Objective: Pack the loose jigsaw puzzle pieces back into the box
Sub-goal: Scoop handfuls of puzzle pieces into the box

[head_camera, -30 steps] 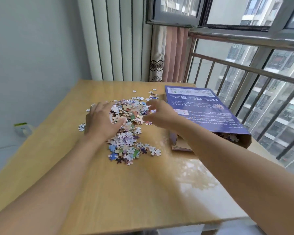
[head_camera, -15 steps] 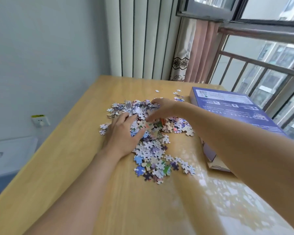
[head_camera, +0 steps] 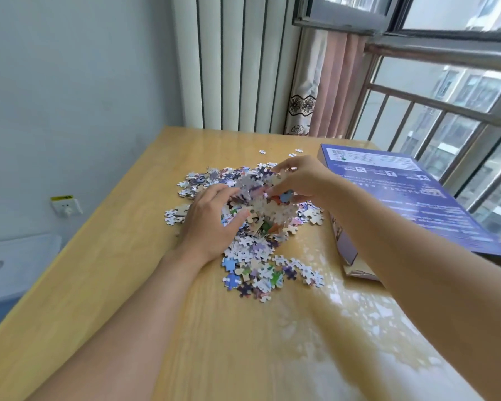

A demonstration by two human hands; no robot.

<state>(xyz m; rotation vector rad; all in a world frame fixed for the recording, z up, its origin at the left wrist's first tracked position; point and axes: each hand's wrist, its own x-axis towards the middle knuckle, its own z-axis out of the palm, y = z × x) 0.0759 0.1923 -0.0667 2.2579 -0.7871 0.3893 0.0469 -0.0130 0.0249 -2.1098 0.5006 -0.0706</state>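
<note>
Two hands squeeze a clump of pieces (head_camera: 261, 198) between them. The left hand (head_camera: 211, 224) is cupped, with bent fingers pushing in from one side. The right hand (head_camera: 304, 180) is cupped too and pushes from the other side, its fingers curled over the top of the clump.

This grip looks shaky. The pieces are small and loose, so some may slip out from under the hands when the clump goes up. They could drop back on the table (head_camera: 113, 285) or even fall off its edge. The box (head_camera: 402, 192) lies just to the right of the pile, and its open end looks narrow. A big handful may not fit in, and pieces may spill beside it.

Most pieces are in one heap in the middle of the table. They are flat and bumpy, some blue, white, purple and green. More lie spread out near the hands, and a few sit alone at the far side.
</note>
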